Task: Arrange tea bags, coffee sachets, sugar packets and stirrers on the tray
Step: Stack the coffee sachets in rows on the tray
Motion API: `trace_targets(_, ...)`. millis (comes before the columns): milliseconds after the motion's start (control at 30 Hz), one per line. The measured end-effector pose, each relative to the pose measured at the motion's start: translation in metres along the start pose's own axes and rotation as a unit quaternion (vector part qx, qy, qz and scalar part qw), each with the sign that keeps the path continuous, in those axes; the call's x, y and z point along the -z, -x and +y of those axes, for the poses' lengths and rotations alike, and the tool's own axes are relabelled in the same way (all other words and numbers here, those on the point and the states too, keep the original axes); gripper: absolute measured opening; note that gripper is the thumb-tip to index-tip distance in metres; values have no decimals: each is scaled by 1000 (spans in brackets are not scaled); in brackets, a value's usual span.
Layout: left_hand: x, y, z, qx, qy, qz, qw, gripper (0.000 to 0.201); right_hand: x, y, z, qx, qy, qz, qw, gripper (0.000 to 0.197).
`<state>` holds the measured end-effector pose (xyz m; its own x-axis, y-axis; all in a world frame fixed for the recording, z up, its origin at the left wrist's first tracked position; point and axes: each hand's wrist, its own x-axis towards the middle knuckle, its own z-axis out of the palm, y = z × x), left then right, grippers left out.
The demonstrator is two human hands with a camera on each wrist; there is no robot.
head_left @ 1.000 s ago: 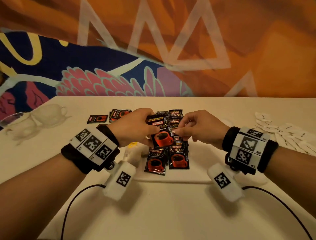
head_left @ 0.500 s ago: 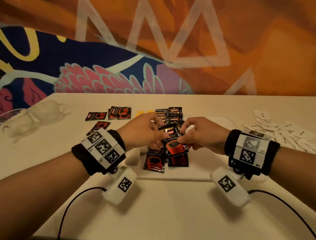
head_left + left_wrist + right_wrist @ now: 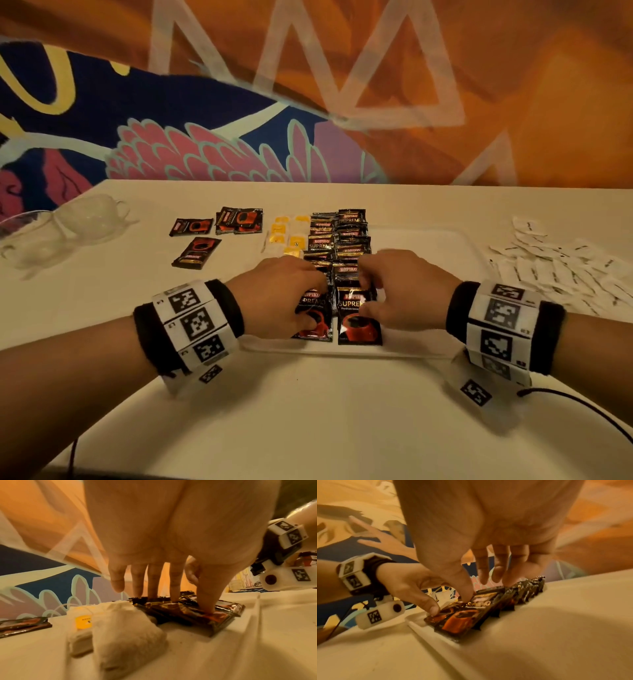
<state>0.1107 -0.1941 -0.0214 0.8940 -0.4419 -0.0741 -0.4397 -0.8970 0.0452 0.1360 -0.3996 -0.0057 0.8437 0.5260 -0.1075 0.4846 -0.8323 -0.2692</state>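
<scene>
**Inspector:** While both hands work at the near end of the tray, what stands complete?

**Assessor:** Coffee is the furthest along. Two overlapping columns of coffee sachets run from the tray's far edge to its near edge. The tea bags lie just left of those columns; whether they all sit inside the tray's rim I cannot tell from the head view.

**Inspector:** State of each grip?

**Assessor:** The left hand is spread, fingers straight and pointing down, its thumb and at least two fingertips pressing on the left column; it pinches nothing. The right hand is likewise spread, thumb tip on the nearest right-column sachet. Its fingers hang just above the column; whether they touch it is unclear. In my judgement both are squaring the last sachets into line.

**Inspector:** What is outstanding?

**Assessor:** Loose coffee sachets remain on the tabletop, left of the tray. A scatter of white sugar packets lies on the tabletop to the right, none visibly on the tray. I can make out no stirrers in any view. The tray's right portion is bare.

**Inspector:** Estimate?

**Assessor:** Roughly halfway, judged from placement alone.
</scene>
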Motion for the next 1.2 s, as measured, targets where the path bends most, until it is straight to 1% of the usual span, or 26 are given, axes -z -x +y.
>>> trace_targets(33, 0, 0, 0, 3, 3, 2, 1000, 50, 0, 1, -1, 27, 24, -1, 999, 32)
trace_targets(100, 0, -1, -1, 10, 11, -2, 1000, 50, -3, 0, -2, 62, 62, -29, 996, 50)
trace_targets(167, -1, -2, -1, 5, 21, -4, 1000, 49, -6, -3, -3, 63, 75, -62, 993, 57)
trace_targets(233, -4, -3, -2, -4, 33, -2, 999, 46, -7, -7, -4, 58, 73, -69, 993, 59)
trace_targets(300, -6, -5, -4, -10, 42, 5, 999, 42, -6, -10, -3, 55, 74, -61, 994, 58)
trace_targets(433, -8, -9, -8, -7, 53, 23, 998, 36, -7, -12, -2, 46, 62, -55, 995, 56)
trace_targets(567, -6, -8, -13, -11, 68, 47, 996, 38, -6, -11, 1, 47, 45, -32, 997, 52)
trace_targets(733, -6, -8, -13, -7, 56, 31, 998, 43, -7, -12, 1, 44, 53, -49, 996, 53)
trace_targets(833, -8, -10, -14, -12, 59, 34, 998, 43, 0, -11, 1, 43, 28, -36, 998, 52)
trace_targets(900, -6, -9, -16, -15, 62, 46, 997, 43, 7, -13, 6, 26, 17, -17, 999, 52)
trace_targets(967, -2, -8, -20, -14, 58, 56, 997, 46, 14, -17, 15, -3, 29, -18, 999, 54)
trace_targets(1000, 1, -8, -21, -12, 53, 53, 997, 48, 17, -20, 19, -17, 45, -30, 998, 57)
trace_targets(1067, 5, -10, -25, -12, 34, 26, 999, 55, 19, -25, 26, -43, 71, -75, 994, 61)
trace_targets(1133, 7, -13, -25, -12, 19, -11, 1000, 58, 19, -28, 29, -60, 65, -124, 988, 62)
trace_targets(1200, 5, -16, -24, -10, 14, -31, 999, 58, 17, -31, 30, -65, 51, -152, 985, 64)
